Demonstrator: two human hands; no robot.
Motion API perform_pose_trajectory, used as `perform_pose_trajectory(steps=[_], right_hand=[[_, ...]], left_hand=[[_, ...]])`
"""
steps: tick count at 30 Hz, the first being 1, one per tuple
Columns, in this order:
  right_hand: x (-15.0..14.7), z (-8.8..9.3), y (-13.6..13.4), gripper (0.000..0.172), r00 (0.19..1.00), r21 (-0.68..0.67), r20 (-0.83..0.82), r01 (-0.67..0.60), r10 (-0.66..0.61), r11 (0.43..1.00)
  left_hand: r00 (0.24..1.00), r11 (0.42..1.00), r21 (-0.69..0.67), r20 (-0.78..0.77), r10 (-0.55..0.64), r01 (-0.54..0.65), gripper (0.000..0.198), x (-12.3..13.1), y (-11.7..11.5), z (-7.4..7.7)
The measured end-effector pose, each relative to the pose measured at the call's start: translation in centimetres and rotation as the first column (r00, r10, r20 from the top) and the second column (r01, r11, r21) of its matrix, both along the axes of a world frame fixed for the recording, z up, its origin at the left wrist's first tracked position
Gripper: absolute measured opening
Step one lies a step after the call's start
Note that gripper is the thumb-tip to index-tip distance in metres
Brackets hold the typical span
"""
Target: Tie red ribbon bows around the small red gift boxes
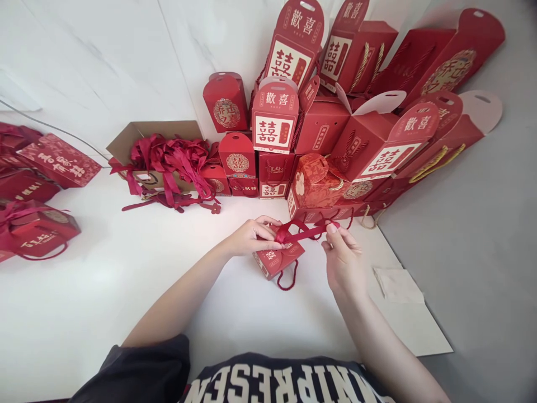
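Dark shirt, forearms angled toward ribbon.

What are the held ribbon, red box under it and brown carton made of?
Ribbon: probably satin-like fabric; slight sheen, soft loop.
Red box: likely printed card, fairly matte; crisp edges, flat lettering.
Brown carton: apparently plain cardboard; dull brown walls.

veined white wall, white tabletop
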State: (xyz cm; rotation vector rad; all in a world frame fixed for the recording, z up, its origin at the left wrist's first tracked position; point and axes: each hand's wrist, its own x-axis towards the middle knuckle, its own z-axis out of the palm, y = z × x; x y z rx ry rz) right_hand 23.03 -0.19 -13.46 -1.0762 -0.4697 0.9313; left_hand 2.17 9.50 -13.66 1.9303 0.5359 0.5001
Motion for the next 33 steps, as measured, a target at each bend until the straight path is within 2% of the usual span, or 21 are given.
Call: perform_pose_trajectory(steps=[3, 5, 6, 8, 9, 11, 13, 14, 15, 16, 17, 18, 19, 20, 21, 22, 24, 26, 27, 30, 33], right_hand=[[-1.4, 2.3, -0.7, 0.006, 0.942, 0.211, 0.335, -0.045, -0.029, 0.976], [-2.8, 3.7, -1.1, 0.003, 0.827, 0.293, 0.562, -0.214, 0.014, 0.932], [-3.6, 4.2, -1.3, 0.006, 0.744, 0.315, 0.667, -0.337, 0.046, 0.887], [-5.3, 4.6, -1.4, 0.008, 0.526, 0.297, 0.847, -0.591, 0.080, 0.750], [-6.2, 4.5, -1.3, 0.008, 0.417, 0.288, 0.909, -0.659, 0.019, 0.695], [-8.0, 3.7, -1.0, 0.015, 0.151, 0.213, 0.977, -0.738, -0.151, 0.640], [-9.6, 2.5, -0.6, 0.022, -0.161, 0.030, 0.956, -0.779, -0.246, 0.627], [-10.3, 1.9, -0.3, 0.023, -0.279, -0.061, 0.925, -0.778, -0.258, 0.625], [-10.8, 1.5, -0.2, 0.023, -0.372, -0.142, 0.894, -0.764, -0.249, 0.630], [-11.1, 1.2, 0.0, 0.023, -0.429, -0.200, 0.873, -0.747, -0.230, 0.634], [-11.2, 1.1, 0.2, 0.022, -0.453, -0.235, 0.866, -0.740, -0.210, 0.630], [-11.1, 1.3, 0.3, 0.020, -0.442, -0.246, 0.876, -0.753, -0.192, 0.610], [-10.7, 1.6, 0.5, 0.017, -0.395, -0.234, 0.902, -0.784, -0.172, 0.575], [-10.0, 2.1, 0.7, 0.015, -0.315, -0.195, 0.938, -0.824, -0.143, 0.532], [-9.1, 2.7, 1.0, 0.016, -0.199, -0.126, 0.974, -0.869, -0.105, 0.478], [-7.9, 3.4, 1.4, 0.020, -0.087, -0.060, 0.996, -0.882, -0.035, 0.468], [-5.3, 4.4, 2.6, 0.019, 0.124, 0.042, 0.986, -0.826, 0.109, 0.562], [-2.7, 4.6, 4.1, 0.021, 0.227, -0.004, 0.946, -0.705, 0.231, 0.709], [-1.5, 4.5, 4.8, 0.024, 0.249, -0.040, 0.926, -0.684, 0.285, 0.729], [0.7, 3.4, 6.5, 0.033, 0.205, -0.174, 0.838, -0.777, 0.505, 0.605], [1.3, 2.2, 7.0, 0.028, 0.160, -0.222, 0.764, -0.845, 0.625, 0.487]], left_hand=[[1.000, 1.000, -0.022, -0.023, -0.001, 0.001, 0.018, 0.0, -0.1, 0.5], [1.000, 0.999, -0.050, -0.024, -0.007, 0.006, 0.023, -0.1, -0.1, 0.9], [1.000, 0.998, -0.064, -0.027, -0.010, 0.008, 0.027, -0.1, -0.1, 1.2], [0.999, 0.996, -0.088, -0.052, -0.010, 0.005, 0.037, -0.1, -0.1, 1.7], [0.997, 0.995, -0.099, -0.072, -0.014, 0.007, 0.040, 0.0, 0.0, 2.0], [0.993, 0.993, -0.115, -0.111, -0.039, 0.026, 0.038, 0.1, 0.2, 2.6], [0.986, 0.992, -0.111, -0.150, -0.069, 0.052, 0.034, 0.3, 0.4, 3.1], [0.982, 0.994, -0.096, -0.174, -0.075, 0.059, 0.033, 0.4, 0.5, 3.3], [0.977, 0.996, -0.072, -0.199, -0.073, 0.059, 0.032, 0.5, 0.6, 3.5], [0.973, 0.997, -0.044, -0.223, -0.065, 0.057, 0.031, 0.6, 0.7, 3.5], [0.969, 0.998, -0.017, -0.240, -0.059, 0.057, 0.031, 0.6, 0.7, 3.6], [0.967, 0.998, 0.008, -0.247, -0.056, 0.060, 0.031, 0.7, 0.8, 3.6], [0.967, 0.997, 0.029, -0.247, -0.061, 0.070, 0.030, 0.7, 0.8, 3.6], [0.967, 0.995, 0.045, -0.244, -0.076, 0.089, 0.030, 0.6, 0.9, 3.6], [0.967, 0.992, 0.060, -0.237, -0.091, 0.108, 0.029, 0.6, 0.9, 3.6], [0.969, 0.990, 0.075, -0.229, -0.098, 0.118, 0.027, 0.5, 0.9, 3.7], [0.973, 0.990, 0.092, -0.211, -0.089, 0.110, 0.023, 0.4, 0.8, 4.0], [0.973, 0.988, 0.102, -0.214, -0.089, 0.113, 0.026, 0.4, 0.7, 4.6], [0.970, 0.985, 0.119, -0.225, -0.096, 0.125, 0.030, 0.4, 0.7, 5.0], [0.959, 0.959, 0.239, -0.270, -0.085, 0.152, 0.028, 0.5, 0.6, 5.9], [0.948, 0.939, 0.318, -0.318, -0.025, 0.131, 0.020, 0.6, 0.5, 6.4]])
